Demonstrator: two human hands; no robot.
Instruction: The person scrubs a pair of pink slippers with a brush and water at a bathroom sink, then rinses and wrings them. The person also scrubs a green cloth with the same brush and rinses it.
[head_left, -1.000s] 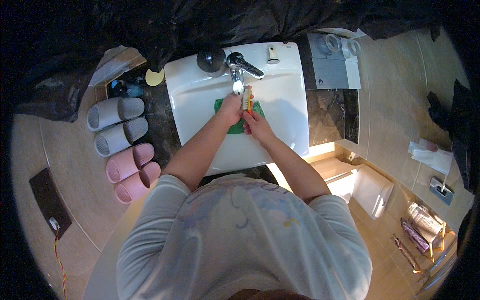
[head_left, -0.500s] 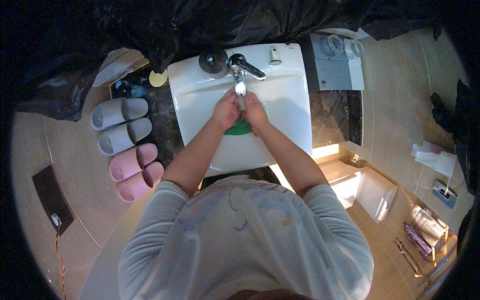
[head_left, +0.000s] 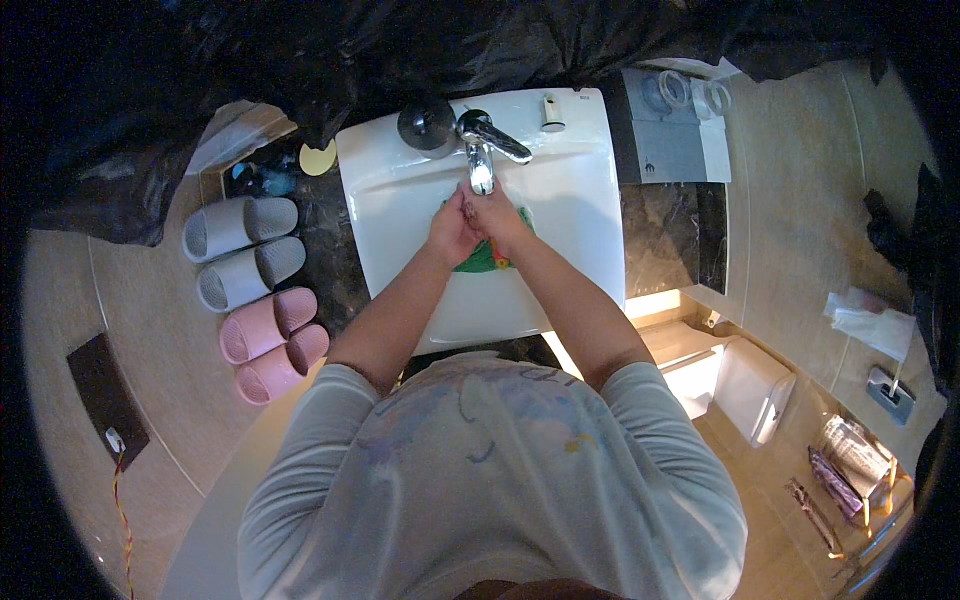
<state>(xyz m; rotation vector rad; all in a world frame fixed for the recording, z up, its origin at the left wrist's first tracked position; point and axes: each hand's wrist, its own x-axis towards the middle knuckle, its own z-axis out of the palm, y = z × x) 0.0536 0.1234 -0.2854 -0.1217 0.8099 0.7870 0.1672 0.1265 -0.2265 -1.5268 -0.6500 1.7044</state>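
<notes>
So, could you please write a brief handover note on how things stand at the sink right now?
Left hand: pressed against the right hand, over the basin, just below the faucet spout.
Right hand: against the left hand, partly covering the green item.
Green item: lies in the white sink under both hands; what it is I cannot tell.
Faucet: directly above the hands; running water is not discernible.
Done: hands and green item are together under the spout.
Left: nothing has been lifted out of the basin yet.

Beige tiled floor (head_left: 130, 300) and walls, dark marble counter (head_left: 665, 235), warm light.
</notes>
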